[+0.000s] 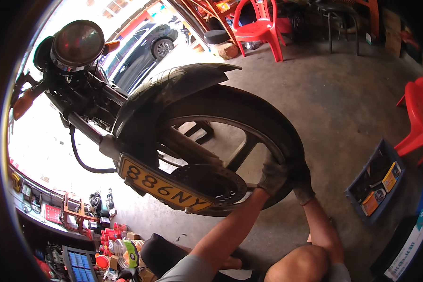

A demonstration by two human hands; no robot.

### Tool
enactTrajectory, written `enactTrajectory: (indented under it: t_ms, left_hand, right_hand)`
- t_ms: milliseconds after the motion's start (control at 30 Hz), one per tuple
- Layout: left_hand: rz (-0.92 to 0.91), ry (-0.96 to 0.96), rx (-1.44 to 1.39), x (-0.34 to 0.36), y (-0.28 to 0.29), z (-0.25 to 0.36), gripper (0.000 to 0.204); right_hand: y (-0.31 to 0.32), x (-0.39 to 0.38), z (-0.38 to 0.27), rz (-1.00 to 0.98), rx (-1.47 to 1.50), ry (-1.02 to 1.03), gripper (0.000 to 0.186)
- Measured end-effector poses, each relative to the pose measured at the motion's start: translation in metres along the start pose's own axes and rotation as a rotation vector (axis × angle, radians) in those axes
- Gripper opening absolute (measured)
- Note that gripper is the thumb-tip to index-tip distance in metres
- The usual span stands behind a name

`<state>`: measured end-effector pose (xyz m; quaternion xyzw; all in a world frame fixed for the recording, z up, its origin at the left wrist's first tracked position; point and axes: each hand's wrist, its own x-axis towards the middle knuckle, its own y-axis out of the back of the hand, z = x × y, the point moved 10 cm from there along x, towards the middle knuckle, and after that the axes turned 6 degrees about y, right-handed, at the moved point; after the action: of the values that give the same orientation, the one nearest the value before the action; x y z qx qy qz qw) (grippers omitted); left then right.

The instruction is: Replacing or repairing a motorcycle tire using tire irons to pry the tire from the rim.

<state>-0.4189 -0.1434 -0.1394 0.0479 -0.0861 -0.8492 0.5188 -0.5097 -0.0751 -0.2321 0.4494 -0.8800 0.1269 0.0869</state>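
Note:
A motorcycle's front wheel fills the middle, with its black tyre, spoked rim and brake disc showing. My left hand, in a dark glove, grips the tyre's near right part from the rim side. Against the outer side of the same tyre, my right hand is closed around it, also gloved; its fingers partly blend into the dark rubber. Above the wheel curves a dark mudguard. A yellow number plate is fixed along the fork, left of my left forearm.
A blue-grey tray with small boxes lies on the floor at right. Red plastic chairs stand at the back and right edge. At lower left are tubs, boxes and parts. A dark car is parked outside.

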Motion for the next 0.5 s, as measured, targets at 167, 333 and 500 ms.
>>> enactTrajectory:
  t_ms: [167, 333, 500]
  left_hand:
    - [0.028, -0.072, 0.005, 0.0029, -0.0008, -0.0055, 0.051]
    - [-0.009, -0.098, -0.038, 0.0078, -0.0033, -0.0065, 0.046]
    - [-0.026, -0.142, -0.041, 0.0092, -0.004, -0.0111, 0.039]
  right_hand:
    - [0.001, -0.0015, -0.0028, 0.016, 0.032, -0.021, 0.047]
    - [0.0051, -0.0003, -0.0093, 0.045, -0.012, -0.016, 0.041]
    - [0.0019, -0.0061, -0.009, 0.051, 0.058, -0.058, 0.044]
